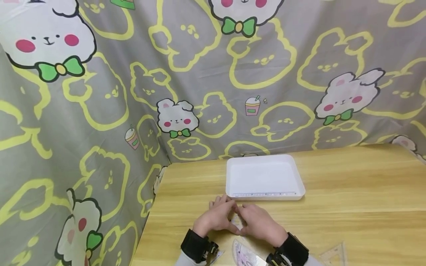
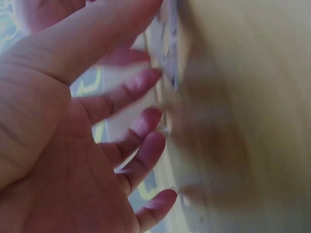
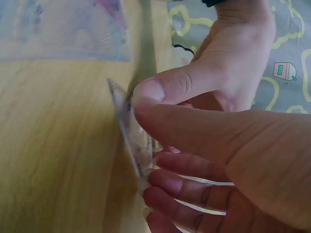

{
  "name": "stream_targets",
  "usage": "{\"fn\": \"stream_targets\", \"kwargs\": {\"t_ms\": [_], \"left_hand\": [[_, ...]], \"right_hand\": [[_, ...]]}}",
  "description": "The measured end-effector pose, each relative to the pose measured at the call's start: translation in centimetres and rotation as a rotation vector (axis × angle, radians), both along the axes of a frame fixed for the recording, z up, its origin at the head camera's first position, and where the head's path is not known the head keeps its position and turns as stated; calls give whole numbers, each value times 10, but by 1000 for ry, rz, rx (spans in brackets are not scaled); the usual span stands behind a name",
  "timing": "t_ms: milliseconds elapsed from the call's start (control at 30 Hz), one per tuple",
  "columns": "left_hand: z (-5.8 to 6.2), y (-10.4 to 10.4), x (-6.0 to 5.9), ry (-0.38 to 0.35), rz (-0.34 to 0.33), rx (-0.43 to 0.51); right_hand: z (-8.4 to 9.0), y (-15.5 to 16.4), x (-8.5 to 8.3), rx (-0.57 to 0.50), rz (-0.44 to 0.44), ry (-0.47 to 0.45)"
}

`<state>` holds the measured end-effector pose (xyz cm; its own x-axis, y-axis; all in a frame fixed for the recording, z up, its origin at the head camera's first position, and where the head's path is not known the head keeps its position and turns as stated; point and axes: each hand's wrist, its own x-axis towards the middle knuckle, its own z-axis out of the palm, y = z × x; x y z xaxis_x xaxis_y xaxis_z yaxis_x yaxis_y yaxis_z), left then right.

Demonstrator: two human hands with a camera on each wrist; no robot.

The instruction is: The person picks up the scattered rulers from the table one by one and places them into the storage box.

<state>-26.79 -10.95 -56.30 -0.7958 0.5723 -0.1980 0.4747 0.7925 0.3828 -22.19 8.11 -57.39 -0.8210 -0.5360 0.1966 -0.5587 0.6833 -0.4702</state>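
Note:
Both hands come together over the table, just in front of a white tray (image 1: pixel 266 173). Between them is a clear plastic set square (image 3: pixel 130 128), standing tilted on edge close to the wood. My left hand (image 1: pixel 217 217) holds it with the thumb at its upper part, its other fingers spread low by the table in the left wrist view. From the other side my right hand (image 1: pixel 261 224) grips it, thumb meeting the left thumb and fingertips along the far lower edge. The fingers hide much of the set square.
A clear straight ruler (image 1: pixel 264 194) lies along the tray's near side. Close to the right wrist is a clear protractor (image 1: pixel 245 255) with purple print. Another clear triangle (image 1: pixel 337 254) lies at the near right. Patterned grey cloth (image 1: pixel 206 81) hangs behind and left of the table.

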Motion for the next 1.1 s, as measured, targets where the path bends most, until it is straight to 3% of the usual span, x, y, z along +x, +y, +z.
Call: {"fn": "stream_targets", "kwargs": {"t_ms": [233, 533, 767, 933, 1100], "left_hand": [[3, 7, 6, 7, 5, -5], [-3, 9, 5, -17, -16, 22], [-2, 10, 3, -64, -18, 53], [4, 8, 4, -63, -2, -16], [5, 16, 14, 24, -4, -120]], "right_hand": [[-3, 3, -2, -5, -25, -15], [-5, 7, -4, -28, -19, -47], [1, 16, -8, -51, -13, -140], [4, 23, -12, -11, -25, -147], [1, 23, -13, -11, -21, -136]]}}
